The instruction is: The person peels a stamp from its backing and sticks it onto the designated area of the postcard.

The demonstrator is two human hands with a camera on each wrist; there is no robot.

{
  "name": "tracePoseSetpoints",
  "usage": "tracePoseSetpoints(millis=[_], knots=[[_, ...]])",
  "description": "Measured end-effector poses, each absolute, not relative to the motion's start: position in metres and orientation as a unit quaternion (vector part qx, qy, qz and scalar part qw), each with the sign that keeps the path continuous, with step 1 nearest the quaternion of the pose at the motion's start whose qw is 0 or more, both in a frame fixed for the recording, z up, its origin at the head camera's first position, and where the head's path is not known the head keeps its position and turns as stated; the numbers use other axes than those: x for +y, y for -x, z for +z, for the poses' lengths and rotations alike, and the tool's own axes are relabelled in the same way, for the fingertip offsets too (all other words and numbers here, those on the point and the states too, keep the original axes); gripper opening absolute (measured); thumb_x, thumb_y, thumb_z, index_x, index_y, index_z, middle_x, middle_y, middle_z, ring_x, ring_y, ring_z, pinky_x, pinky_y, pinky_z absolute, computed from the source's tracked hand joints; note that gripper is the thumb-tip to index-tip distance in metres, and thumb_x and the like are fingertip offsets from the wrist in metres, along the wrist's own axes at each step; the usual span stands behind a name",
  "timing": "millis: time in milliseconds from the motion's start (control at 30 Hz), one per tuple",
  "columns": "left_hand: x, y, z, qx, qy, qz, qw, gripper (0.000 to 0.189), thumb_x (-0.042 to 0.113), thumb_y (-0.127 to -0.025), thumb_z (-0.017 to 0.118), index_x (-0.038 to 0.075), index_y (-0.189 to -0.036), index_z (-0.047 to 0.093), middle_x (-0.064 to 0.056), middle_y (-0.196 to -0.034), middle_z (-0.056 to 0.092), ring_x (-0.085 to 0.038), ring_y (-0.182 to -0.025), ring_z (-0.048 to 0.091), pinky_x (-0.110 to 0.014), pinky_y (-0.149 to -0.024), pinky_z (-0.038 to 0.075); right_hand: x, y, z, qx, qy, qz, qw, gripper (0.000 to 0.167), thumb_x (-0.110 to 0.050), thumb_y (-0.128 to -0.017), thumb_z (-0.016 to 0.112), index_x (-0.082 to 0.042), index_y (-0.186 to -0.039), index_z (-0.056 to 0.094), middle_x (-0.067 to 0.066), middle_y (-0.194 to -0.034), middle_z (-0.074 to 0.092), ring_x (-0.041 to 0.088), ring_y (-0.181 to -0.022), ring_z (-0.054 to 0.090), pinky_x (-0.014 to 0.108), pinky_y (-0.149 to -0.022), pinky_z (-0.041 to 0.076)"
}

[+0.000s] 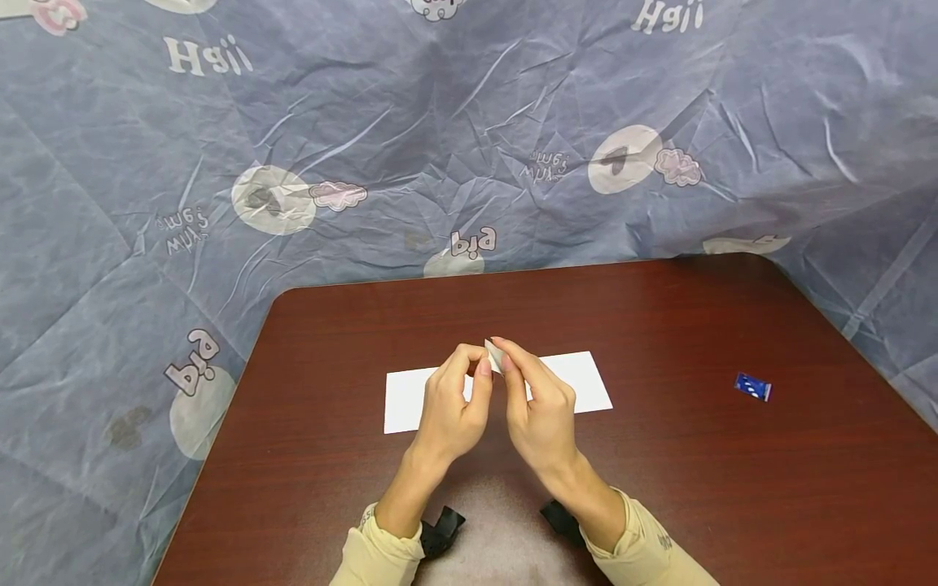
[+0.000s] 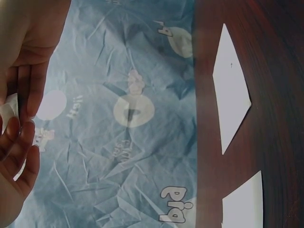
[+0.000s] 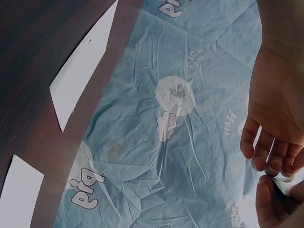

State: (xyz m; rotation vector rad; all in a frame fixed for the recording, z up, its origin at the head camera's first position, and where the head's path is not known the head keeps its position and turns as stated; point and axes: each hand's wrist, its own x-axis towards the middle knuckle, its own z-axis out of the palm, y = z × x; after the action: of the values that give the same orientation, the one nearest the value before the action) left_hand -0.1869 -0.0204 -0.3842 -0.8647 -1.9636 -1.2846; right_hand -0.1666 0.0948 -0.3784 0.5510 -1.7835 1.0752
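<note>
Both hands are raised over the table and meet at a small, thin, whitish piece (image 1: 495,356), which looks folded or bent. My left hand (image 1: 450,403) pinches its left side between thumb and fingers. The right hand (image 1: 542,411) pinches the other side, fingertips close to the left ones. In the left wrist view the pale piece (image 2: 9,111) shows partly behind fingers. What kind of thing it is cannot be told. Below the hands lie two flat white sheets, a left one (image 1: 405,401) and a right one (image 1: 586,381), partly hidden by the hands.
A small blue packet (image 1: 753,387) lies on the right side of the dark red-brown table (image 1: 681,472). Black straps (image 1: 442,531) sit at the wrists beside the pale yellow sleeves. A wrinkled blue printed cloth (image 1: 410,130) hangs behind the table.
</note>
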Motion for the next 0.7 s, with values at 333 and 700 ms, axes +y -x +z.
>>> tracePoseSetpoints(millis=[333, 700], knots=[[-0.0222, 0.1871, -0.3852, -0.746, 0.330, -0.492, 0.305, 0.013, 0.010, -0.092, 0.044, 0.003, -0.088, 0.054, -0.002, -0.073, 0.057, -0.014, -0.066, 0.056, -0.030, -0.053, 0.047, 0.0952, 0.1659, -0.3776, -0.732, -0.224, 0.444, 0.467, 0.027, 0.013, -0.087, 0.058, 0.003, -0.110, 0.067, 0.012, -0.103, 0.070, 0.023, -0.089, 0.068, 0.030, -0.074, 0.054], [-0.0219, 0.1872, -0.3840, -0.742, 0.333, -0.491, 0.314, 0.010, 0.007, -0.090, 0.045, 0.004, -0.087, 0.054, -0.002, -0.071, 0.055, -0.015, -0.062, 0.054, -0.023, -0.053, 0.044, 0.0963, 0.1648, -0.3756, -0.731, -0.216, 0.457, 0.459, 0.030, 0.016, -0.085, 0.058, 0.002, -0.110, 0.067, 0.011, -0.101, 0.070, 0.021, -0.082, 0.068, 0.026, -0.072, 0.053]])
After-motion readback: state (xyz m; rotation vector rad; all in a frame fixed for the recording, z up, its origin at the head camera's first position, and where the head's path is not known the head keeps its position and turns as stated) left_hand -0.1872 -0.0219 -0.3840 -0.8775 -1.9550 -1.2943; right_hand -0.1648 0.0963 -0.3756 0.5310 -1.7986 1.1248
